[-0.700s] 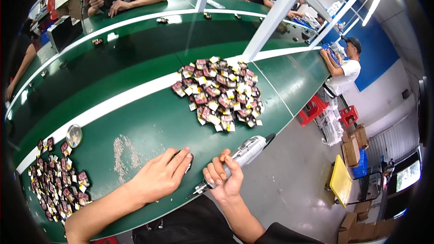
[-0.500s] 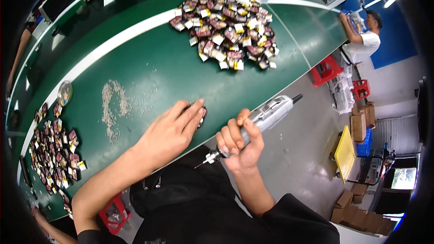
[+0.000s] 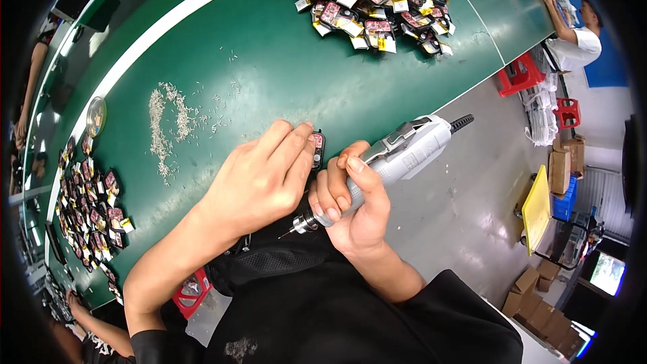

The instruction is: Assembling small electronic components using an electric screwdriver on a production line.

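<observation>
My left hand lies over a small black-cased device with a red circuit board at the near edge of the green table. Its fingers are together and hide part of the case. My right hand is wrapped round a grey electric screwdriver, held just off the table edge. The tool's thin bit points down and left, below my left wrist, apart from the device. Small loose screws are scattered on the table left of my left hand.
A large heap of similar devices with white and yellow parts sits at the far side. Another heap lies at the left, near a round dish. A person in white sits far right, near red stools. Another person's arm shows lower left.
The view has shifted, so the far heap sits higher in the picture. My left hand and the device have come closer to my right hand. The screwdriver stays in my right hand.
</observation>
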{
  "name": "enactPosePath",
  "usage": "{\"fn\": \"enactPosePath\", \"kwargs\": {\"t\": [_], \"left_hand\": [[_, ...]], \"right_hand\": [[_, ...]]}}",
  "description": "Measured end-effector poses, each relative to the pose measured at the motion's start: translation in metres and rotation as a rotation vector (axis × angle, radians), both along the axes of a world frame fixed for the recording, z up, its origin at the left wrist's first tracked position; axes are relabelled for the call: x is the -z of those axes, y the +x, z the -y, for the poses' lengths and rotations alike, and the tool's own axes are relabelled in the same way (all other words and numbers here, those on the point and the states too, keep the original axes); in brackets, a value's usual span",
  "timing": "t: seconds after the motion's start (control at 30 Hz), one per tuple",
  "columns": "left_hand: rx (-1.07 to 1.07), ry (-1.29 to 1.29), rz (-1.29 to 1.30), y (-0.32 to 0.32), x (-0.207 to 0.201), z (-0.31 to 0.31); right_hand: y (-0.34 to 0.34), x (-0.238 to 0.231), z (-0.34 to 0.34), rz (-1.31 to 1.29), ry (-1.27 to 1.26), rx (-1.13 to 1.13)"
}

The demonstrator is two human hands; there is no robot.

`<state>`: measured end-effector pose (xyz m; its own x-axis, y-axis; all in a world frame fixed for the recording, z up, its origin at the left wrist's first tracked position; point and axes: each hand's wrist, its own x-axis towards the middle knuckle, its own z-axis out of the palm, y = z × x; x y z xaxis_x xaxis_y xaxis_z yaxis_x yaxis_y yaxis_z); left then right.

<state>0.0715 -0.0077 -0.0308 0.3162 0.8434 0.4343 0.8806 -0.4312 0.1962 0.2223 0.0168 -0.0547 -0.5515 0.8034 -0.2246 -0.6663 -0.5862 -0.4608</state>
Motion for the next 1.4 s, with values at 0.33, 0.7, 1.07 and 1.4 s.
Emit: {"fn": "enactPosePath", "kwargs": {"t": [0.33,0.7,1.07,1.4], "left_hand": [[-0.036,-0.025,0.020,0.004,0.006,0.010],[-0.021,-0.013,-0.044,0.007,0.014,0.018],[-0.015,0.032,-0.028,0.004,0.019,0.016],[-0.003,-0.004,-0.011,0.004,0.018,0.017]], "right_hand": [[0.008,-0.003,-0.018,-0.057,0.133,-0.071],[0.004,-0.036,-0.094,-0.030,0.728,-0.053],[-0.007,-0.028,-0.096,0.020,0.747,-0.118],[-0.017,-0.033,-0.094,0.092,0.942,-0.226]]}}
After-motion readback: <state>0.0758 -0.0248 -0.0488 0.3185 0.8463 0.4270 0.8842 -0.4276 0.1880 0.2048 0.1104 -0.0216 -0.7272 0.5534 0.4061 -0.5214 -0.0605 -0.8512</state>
